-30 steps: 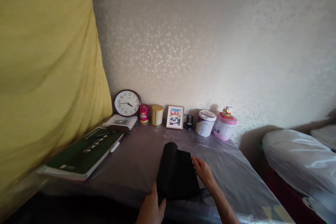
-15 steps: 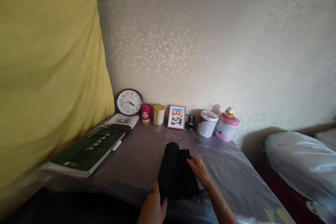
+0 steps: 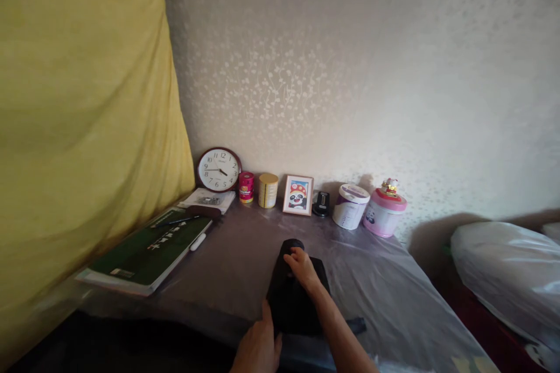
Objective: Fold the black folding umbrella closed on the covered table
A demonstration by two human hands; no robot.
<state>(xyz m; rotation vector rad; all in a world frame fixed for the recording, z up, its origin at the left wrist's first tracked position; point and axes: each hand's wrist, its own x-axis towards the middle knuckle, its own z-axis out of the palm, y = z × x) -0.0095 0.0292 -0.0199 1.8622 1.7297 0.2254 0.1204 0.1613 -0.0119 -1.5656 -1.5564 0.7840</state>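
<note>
A piece of black cloth point(image 3: 291, 309), rolled up along its left side with a flat part to the right, lies on the near part of the table. My left hand point(image 3: 259, 341) grips the roll's near left end, thumb along its side. My right hand point(image 3: 301, 268) is over the far part of the roll, with its fingers curled and closed on the fabric. My right forearm covers part of the cloth. A small dark strip point(image 3: 357, 325) shows to the right of that forearm; whether it belongs to the cloth, I cannot tell.
The table point(image 3: 236, 268) has a green book point(image 3: 149, 253) and white marker point(image 3: 198, 242) at left. Along the wall stand a clock point(image 3: 219, 169), red can point(image 3: 246, 187), yellow-lidded can point(image 3: 268, 191), picture frame point(image 3: 298, 194), black stapler-like object point(image 3: 321, 204), white tub point(image 3: 350, 207) and pink tub point(image 3: 384, 214).
My right hand has moved left from the flat part's right edge onto the top of the roll. My left hand stays at the near end. The view has shifted slightly.
</note>
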